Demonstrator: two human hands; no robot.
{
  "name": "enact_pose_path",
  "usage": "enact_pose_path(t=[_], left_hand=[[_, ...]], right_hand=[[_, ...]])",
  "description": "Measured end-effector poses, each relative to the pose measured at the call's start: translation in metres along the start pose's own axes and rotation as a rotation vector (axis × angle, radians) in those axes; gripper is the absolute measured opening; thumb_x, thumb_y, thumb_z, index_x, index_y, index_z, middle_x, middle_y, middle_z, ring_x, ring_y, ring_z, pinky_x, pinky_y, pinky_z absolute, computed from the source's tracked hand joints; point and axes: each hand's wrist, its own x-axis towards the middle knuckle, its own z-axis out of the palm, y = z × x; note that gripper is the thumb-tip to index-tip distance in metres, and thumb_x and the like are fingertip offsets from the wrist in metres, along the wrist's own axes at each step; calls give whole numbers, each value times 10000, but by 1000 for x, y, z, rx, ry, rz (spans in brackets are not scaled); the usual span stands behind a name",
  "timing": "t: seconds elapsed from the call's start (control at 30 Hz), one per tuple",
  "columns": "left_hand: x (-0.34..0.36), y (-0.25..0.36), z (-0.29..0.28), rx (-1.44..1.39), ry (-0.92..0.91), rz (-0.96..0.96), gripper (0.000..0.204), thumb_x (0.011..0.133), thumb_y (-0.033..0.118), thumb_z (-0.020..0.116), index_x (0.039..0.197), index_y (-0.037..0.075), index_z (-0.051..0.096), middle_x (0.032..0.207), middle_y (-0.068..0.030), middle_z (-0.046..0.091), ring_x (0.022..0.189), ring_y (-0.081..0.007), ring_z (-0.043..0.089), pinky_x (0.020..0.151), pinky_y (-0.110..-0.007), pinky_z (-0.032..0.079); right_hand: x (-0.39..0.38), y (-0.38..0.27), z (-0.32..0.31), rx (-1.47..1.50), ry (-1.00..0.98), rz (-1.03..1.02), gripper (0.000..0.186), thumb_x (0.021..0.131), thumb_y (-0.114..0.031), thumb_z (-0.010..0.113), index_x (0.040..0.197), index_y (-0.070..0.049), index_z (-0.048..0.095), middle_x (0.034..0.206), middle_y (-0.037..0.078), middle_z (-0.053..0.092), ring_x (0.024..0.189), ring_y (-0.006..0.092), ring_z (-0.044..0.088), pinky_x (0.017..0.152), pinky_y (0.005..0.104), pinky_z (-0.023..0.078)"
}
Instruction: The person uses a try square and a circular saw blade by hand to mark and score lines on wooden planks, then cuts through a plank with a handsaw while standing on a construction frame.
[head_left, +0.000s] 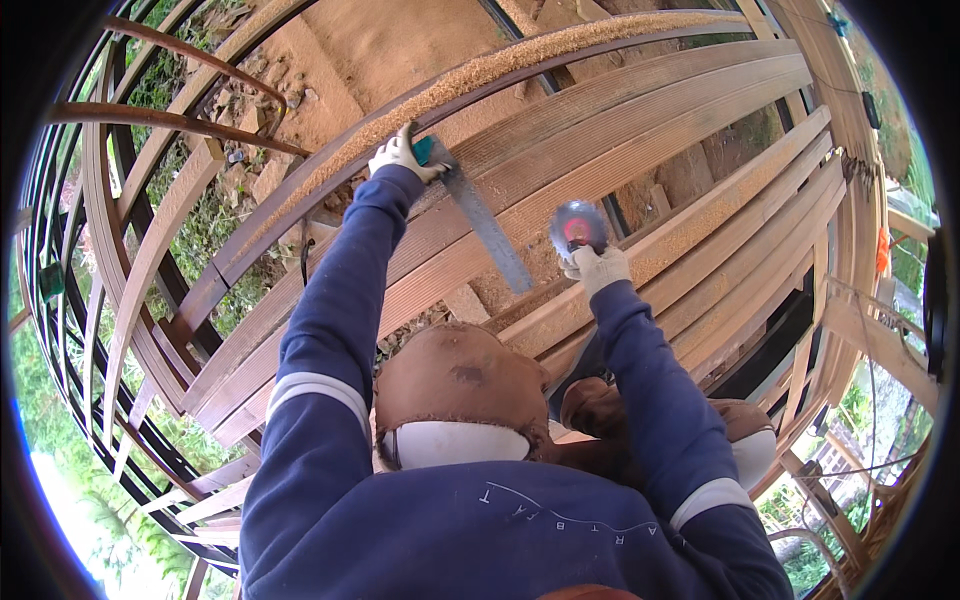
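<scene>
My left hand, in a pale work glove, grips the teal handle of a carpenter's square. The metal blade lies slantwise across the grooved wooden boards, its far end pointing toward me and to the right. In my gloved right hand is what looks like an angle grinder, with a round silver disc that is red at its centre. The disc is to the right of the square's blade and apart from it. My fingers hide most of the tool's body.
Sawdust coats a dark metal beam beyond the boards. More planks run along the right, with gaps between them down to the ground. Rusty bars jut in at the upper left. My bent knee is close to the boards.
</scene>
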Motion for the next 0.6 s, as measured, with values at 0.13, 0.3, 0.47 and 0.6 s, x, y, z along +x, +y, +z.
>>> enact_pose_path(t=[0.13,0.3,0.47,0.6], left_hand=[[29,-62,6,-361,30,-75,635,821,497,774,1288,88,644,1170,-156,722,1101,-298,690,980,-379,523],[3,-127,-39,-743,268,-3,351,948,273,719,1120,-31,684,1018,-68,741,889,-138,676,828,-291,522],[-24,-88,-69,-765,394,101,271,993,173,652,1148,-48,677,1050,-91,743,949,-129,680,860,-261,521],[-47,41,-106,-850,367,246,397,1009,365,621,1125,-3,712,968,-36,725,895,-90,625,783,-261,497]], right_hand=[[9,-1,-24,187,77,21,105,829,13,613,907,67,568,896,162,641,781,245,702,657,320,624],[22,-32,-57,346,-337,-287,102,904,3,568,808,-18,594,844,145,640,850,233,670,795,371,601],[-8,-178,1,-1052,-447,-1752,105,911,-134,626,824,-106,677,810,82,688,754,241,669,698,354,561],[-23,-237,9,-1152,-673,-1249,58,856,-141,667,853,-95,702,735,58,680,663,220,652,648,379,519]])
